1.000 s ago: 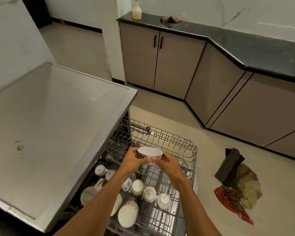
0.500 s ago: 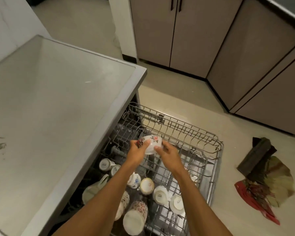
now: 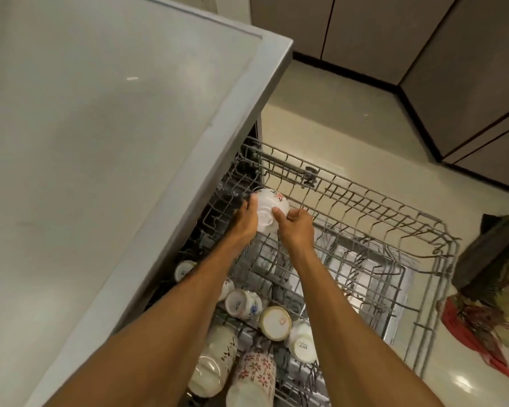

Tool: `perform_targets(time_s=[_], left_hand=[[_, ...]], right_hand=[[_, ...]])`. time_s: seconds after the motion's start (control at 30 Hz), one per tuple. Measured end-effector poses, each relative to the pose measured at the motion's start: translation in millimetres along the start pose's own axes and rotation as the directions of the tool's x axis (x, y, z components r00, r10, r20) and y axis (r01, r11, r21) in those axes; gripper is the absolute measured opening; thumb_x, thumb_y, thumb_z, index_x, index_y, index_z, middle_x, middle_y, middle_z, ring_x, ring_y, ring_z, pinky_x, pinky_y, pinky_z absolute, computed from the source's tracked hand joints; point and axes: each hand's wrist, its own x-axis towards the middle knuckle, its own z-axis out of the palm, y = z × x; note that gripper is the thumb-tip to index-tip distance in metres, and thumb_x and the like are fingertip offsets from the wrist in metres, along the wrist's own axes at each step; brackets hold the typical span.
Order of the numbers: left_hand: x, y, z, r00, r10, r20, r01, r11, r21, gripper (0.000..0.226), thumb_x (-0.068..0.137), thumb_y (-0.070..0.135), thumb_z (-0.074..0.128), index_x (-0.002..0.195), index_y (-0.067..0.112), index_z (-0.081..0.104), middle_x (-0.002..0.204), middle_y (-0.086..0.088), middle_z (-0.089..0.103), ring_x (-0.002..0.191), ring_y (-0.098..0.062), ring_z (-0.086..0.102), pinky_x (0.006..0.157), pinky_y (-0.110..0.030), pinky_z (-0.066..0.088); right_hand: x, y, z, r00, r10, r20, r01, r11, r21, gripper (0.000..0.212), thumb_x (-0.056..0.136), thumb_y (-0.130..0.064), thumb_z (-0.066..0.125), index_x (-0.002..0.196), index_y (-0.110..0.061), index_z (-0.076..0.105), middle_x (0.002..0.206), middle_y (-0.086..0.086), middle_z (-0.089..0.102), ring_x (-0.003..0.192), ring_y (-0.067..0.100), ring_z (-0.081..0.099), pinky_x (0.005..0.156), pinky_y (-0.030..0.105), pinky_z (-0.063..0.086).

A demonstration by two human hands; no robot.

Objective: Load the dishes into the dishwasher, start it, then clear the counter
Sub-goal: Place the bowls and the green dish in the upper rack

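We look down past a broad stainless-steel countertop (image 3: 100,142) that fills the left half of the view. Grey cupboards (image 3: 423,54) stand across the floor, and a heap of dark and red cloths (image 3: 494,289) lies on the floor at the right. Our gaze has tipped downward over the last second, so the far worktop has dropped out of sight.

Under the countertop's edge, the wire dishwasher rack (image 3: 394,207) is pulled fully out. Its near-left part holds upturned cups and mugs (image 3: 243,304), bases showing. Its far and right parts look bare.

Both forearms reach in from the bottom of the view towards the rack's far-left corner. The left hand (image 3: 244,223) has its fingers curled round the left side of a small floral bowl (image 3: 268,211). The right hand (image 3: 297,233) pinches the other side, with the thumb on the bowl's wall and the fingers folded behind it.

A second ago we held this bowl mouth-up, above the middle of the rack. It has since been turned over and carried down and to the left. Now its foot ring faces us and its mouth points away, into the corner just beside the countertop's edge. We cannot tell whether it is touching the wires yet.

We judge the bowl is a moment from being seated, and both hands will then need to let go. Loading is well along. Starting the machine and clearing the counter are not yet done.
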Motion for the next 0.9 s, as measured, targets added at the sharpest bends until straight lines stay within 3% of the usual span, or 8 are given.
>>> perform_targets(time_s=[0.1, 0.17, 0.3, 0.4, 0.47, 0.6, 0.73, 0.9], left_hand=[[6.7, 0.4, 1.4, 1.0, -0.01, -0.001, 0.01, 1.0, -0.027, 0.068, 0.102, 0.049, 0.012, 0.131, 0.001, 0.049, 0.087, -0.008, 0.061, 0.07, -0.012, 0.057, 0.049, -0.014, 0.048], [11.5, -2.0, 2.5, 1.0, -0.021, -0.005, 0.02, 0.999, -0.046, 0.067, 0.103, 0.047, 0.011, 0.13, -0.001, 0.048, 0.08, -0.004, 0.057, 0.066, -0.01, 0.054, 0.043, -0.011, 0.045], [22.6, -6.6, 3.1, 0.998, -0.031, -0.051, 0.027, 0.997, -0.077, 0.063, 0.101, 0.052, 0.012, 0.139, 0.005, 0.033, 0.113, -0.013, 0.053, 0.093, -0.018, 0.05, 0.076, -0.028, 0.041], [26.1, -8.9, 2.8, 0.998, -0.033, -0.046, 0.031, 0.998, -0.058, 0.061, 0.101, 0.05, 0.012, 0.139, 0.005, 0.03, 0.11, -0.009, 0.045, 0.097, -0.018, 0.045, 0.073, -0.026, 0.039], [25.2, -8.2, 3.7, 0.999, -0.03, -0.028, 0.029, 0.999, -0.041, 0.061, 0.101, 0.05, 0.011, 0.139, 0.006, 0.03, 0.11, -0.008, 0.045, 0.098, -0.018, 0.046, 0.069, -0.025, 0.038], [25.9, -8.5, 4.0, 0.999, -0.022, -0.023, 0.021, 0.998, -0.055, 0.065, 0.101, 0.052, 0.01, 0.143, 0.009, 0.033, 0.129, -0.016, 0.052, 0.104, -0.021, 0.05, 0.083, -0.028, 0.035], [13.3, -11.1, 3.2, 0.999, -0.003, -0.045, -0.001, 0.995, -0.102, 0.063, 0.103, 0.048, 0.01, 0.149, 0.011, 0.03, 0.142, -0.016, 0.045, 0.125, -0.027, 0.046, 0.089, -0.025, 0.033], [-32.1, -5.3, -5.6, 0.997, 0.002, -0.073, -0.012, 0.991, -0.137, 0.06, 0.103, 0.046, 0.012, 0.153, 0.013, 0.02, 0.155, -0.015, 0.027, 0.141, -0.029, 0.029, 0.112, -0.039, 0.026]], right_hand=[[9.6, -1.1, 6.7, 0.998, 0.07, -0.006, -0.07, 0.998, 0.001, 0.038, 0.092, -0.041, 0.064, 0.111, -0.008, 0.054, 0.102, 0.009, 0.063, 0.079, 0.02, 0.058, 0.065, 0.032, 0.046], [15.3, -1.0, 9.7, 0.997, 0.078, 0.007, -0.078, 0.997, 0.013, 0.032, 0.093, -0.036, 0.064, 0.104, -0.007, 0.056, 0.097, 0.009, 0.063, 0.071, 0.017, 0.055, 0.058, 0.028, 0.04], [22.2, 2.7, 15.3, 0.993, 0.11, 0.052, -0.113, 0.992, 0.06, 0.022, 0.095, -0.028, 0.062, 0.095, -0.005, 0.059, 0.094, 0.012, 0.064, 0.079, 0.021, 0.058, 0.071, 0.035, 0.049], [23.8, 6.9, 17.2, 0.993, 0.097, 0.07, -0.1, 0.994, 0.048, 0.018, 0.098, -0.024, 0.058, 0.096, -0.006, 0.06, 0.092, 0.009, 0.063, 0.08, 0.02, 0.058, 0.076, 0.038, 0.051], [25.5, 8.9, 17.3, 0.994, 0.078, 0.073, -0.082, 0.995, 0.056, 0.023, 0.1, -0.021, 0.055, 0.104, 0.0, 0.063, 0.093, 0.009, 0.063, 0.076, 0.016, 0.057, 0.07, 0.032, 0.049], [25.2, 13.2, 12.7, 0.989, 0.084, 0.119, -0.095, 0.992, 0.085, 0.032, 0.103, -0.023, 0.047, 0.122, -0.002, 0.062, 0.096, 0.008, 0.062, 0.068, 0.01, 0.051, 0.06, 0.025, 0.043], [19.1, 17.0, 6.8, 0.984, 0.112, 0.136, -0.122, 0.99, 0.071, 0.037, 0.102, -0.029, 0.048, 0.128, -0.005, 0.059, 0.096, 0.005, 0.059, 0.077, 0.013, 0.052, 0.074, 0.031, 0.044], [-11.2, 8.7, -8.4, 0.985, 0.085, 0.153, -0.093, 0.995, 0.045, 0.043, 0.1, -0.034, 0.052, 0.132, -0.006, 0.057, 0.124, 0.011, 0.064, 0.113, 0.026, 0.06, 0.103, 0.046, 0.048]])
